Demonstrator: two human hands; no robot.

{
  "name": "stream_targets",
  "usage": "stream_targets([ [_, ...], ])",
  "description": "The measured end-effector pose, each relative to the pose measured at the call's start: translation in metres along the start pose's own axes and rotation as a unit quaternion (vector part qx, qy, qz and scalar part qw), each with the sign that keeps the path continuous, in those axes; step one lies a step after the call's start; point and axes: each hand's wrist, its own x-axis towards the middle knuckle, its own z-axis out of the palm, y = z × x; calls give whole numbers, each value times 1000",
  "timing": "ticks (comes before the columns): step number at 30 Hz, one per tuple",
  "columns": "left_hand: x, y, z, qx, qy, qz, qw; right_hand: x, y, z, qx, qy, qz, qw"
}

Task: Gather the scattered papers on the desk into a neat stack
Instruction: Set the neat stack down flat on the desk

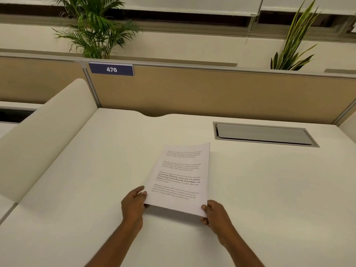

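Left hand (133, 204): fingers closed on near-left corner of paper stack (181, 178). Right hand (215, 213): fingers pinched on near-right corner. Forearms reaching in from below. Stack: printed paragraphs, one bold, text too small to read; near edge lifted above desk (269, 189), mid-desk. Partition (212, 89) behind; blue sign (111, 69) reading "476".

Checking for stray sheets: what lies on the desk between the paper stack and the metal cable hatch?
Nothing: the head view shows only bare desk between the paper stack, held by the left hand and right hand, and the cable hatch.
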Motion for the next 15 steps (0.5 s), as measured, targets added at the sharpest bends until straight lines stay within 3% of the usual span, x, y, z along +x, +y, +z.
stream_targets([
  [11, 60, 59, 123, -69, -22, 64, 995, 124, -88, -61, -45, 53, -53, 996],
  [15, 94, 69, 164, -43, -15, 79, 996, 178, -111, -74, -63, 63, -41, 995],
])
